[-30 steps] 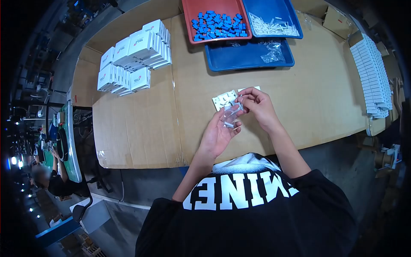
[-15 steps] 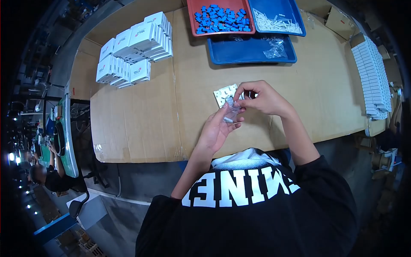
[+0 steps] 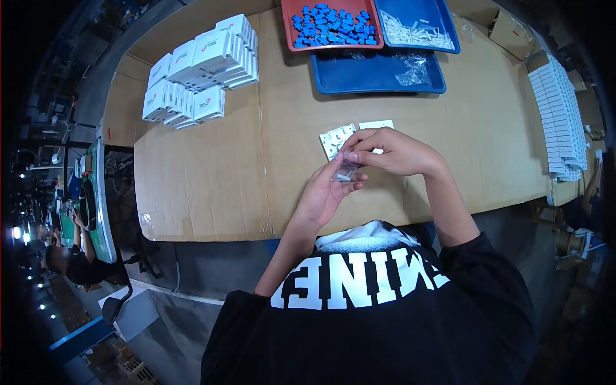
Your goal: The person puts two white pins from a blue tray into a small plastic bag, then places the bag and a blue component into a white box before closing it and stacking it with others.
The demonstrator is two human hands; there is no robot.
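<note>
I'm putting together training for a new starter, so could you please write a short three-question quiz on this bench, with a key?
1. True or false: the red tray holds blue parts.

2. Multiple choice: what are the left hand and right hand handling?
a) a screwdriver
b) a clear bag
c) a roll of tape

3. Fill in the blank: seen from the person's place, the white boxes with red marks stand on the ____ side of the table.

Key: 1 true; 2 b; 3 left.
</note>
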